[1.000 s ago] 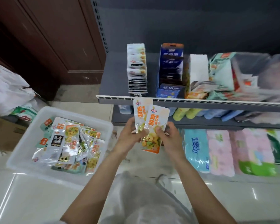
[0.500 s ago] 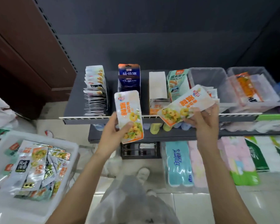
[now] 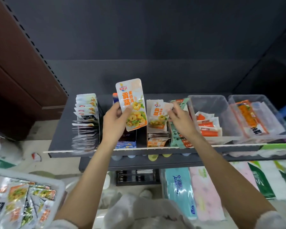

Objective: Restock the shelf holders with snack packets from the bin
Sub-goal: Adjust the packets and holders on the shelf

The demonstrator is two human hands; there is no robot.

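Snack packets (image 3: 131, 104): two in play, head view. One upright, pinched at its lower edge by the left hand (image 3: 115, 123); the other (image 3: 158, 114) going into the cardboard holder (image 3: 156, 138) beneath the right hand (image 3: 180, 121), fingers closed on its top corner. Probably light, floppy, slick foil; best gripped by the edges. Many more in the bin (image 3: 59, 185), below left of the hands.

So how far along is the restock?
Done: holders on the shelf already hold packets. In hand: right hand slots one packet into the white holder; left hand holds another. Left: the bin has many more.
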